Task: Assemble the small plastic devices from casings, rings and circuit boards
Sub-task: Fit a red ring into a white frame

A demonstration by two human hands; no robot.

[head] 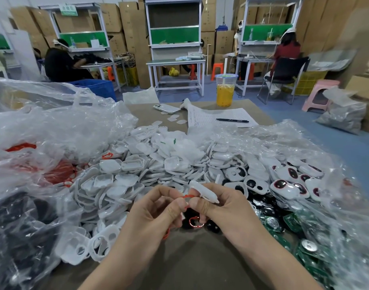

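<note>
both hands are held close together just above the near edge of the surface (179, 258). a thin red ring (186, 196) is pinched between the fingers of the left hand (156, 210) and the right hand (223, 212), and a white casing (204, 191) is gripped edge-on in the right hand as well. the ring does not appear to be seated yet, so this unit is judged to be at an early step, with no circuit board fitted. a small batch of casings (288, 185) with dark windows and red rims lies to the right, perhaps part-built. far more is left: a heap of bare white casings (148, 164), bagged red rings (58, 170) and green circuit boards (284, 223).
</note>
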